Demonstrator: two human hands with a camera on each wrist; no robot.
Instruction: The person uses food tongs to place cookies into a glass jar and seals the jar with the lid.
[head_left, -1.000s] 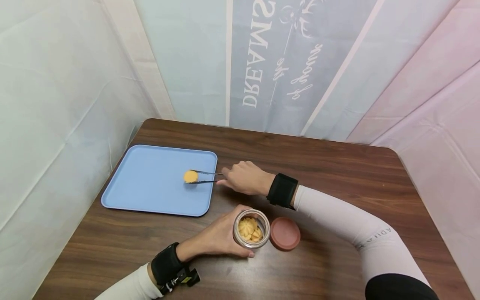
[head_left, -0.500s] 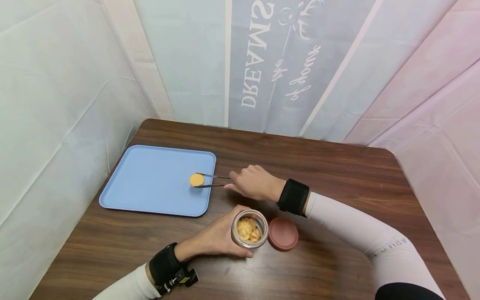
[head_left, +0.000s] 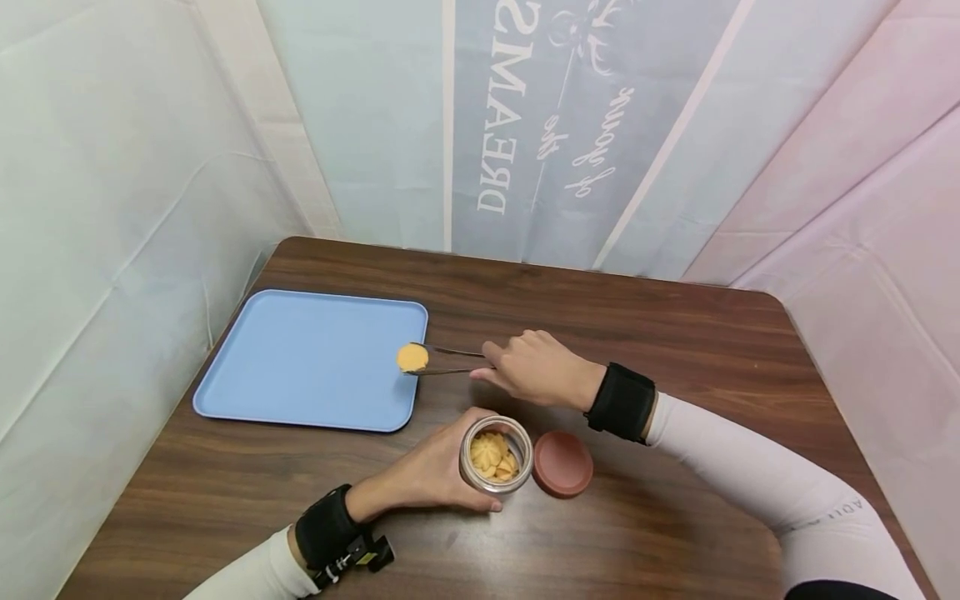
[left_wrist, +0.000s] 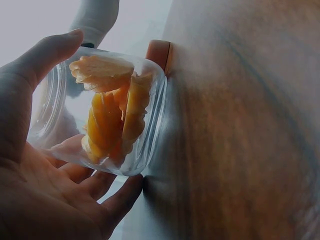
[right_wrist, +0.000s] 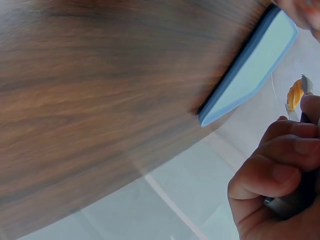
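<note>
Head camera: a blue tray (head_left: 300, 358) lies left of both hands; the right hand (head_left: 538, 369) grips metal tongs (head_left: 450, 362) pinching a yellow cookie (head_left: 412, 357) over the tray's right edge, while the left hand (head_left: 433, 468) curls around an open cookie jar (head_left: 496, 455), its lid (head_left: 562, 463) just right.

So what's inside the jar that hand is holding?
The open glass jar, gripped by the left hand, holds yellow swirl-shaped cookies stacked together. How many sit deeper down is hidden by the top ones and the fingers. Its brown lid lies beside it.
</note>
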